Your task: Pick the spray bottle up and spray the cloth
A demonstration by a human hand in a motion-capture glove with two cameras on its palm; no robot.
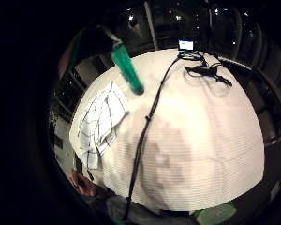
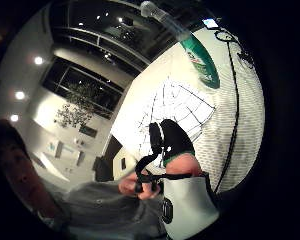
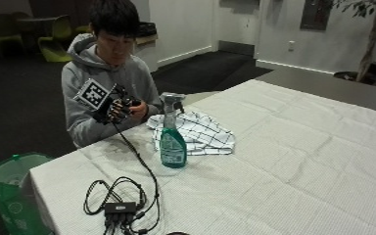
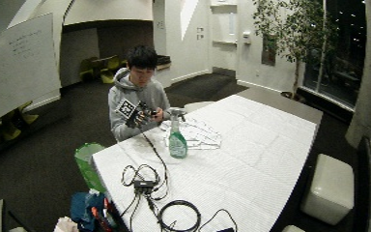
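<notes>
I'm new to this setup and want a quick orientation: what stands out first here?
The green spray bottle stands upright on the white-covered table, apparently untouched. Just behind it lies a crumpled black-and-white checked cloth. The person's gloved right hand is raised in front of their chest, away from the bottle, with the bare hand against it.

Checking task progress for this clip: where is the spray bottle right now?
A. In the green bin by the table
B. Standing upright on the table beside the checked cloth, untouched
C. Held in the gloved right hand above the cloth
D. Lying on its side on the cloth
B: the spray bottle stands upright on the table beside the checked cloth, while the gloved right hand is raised near the person's chest, away from it.
</notes>
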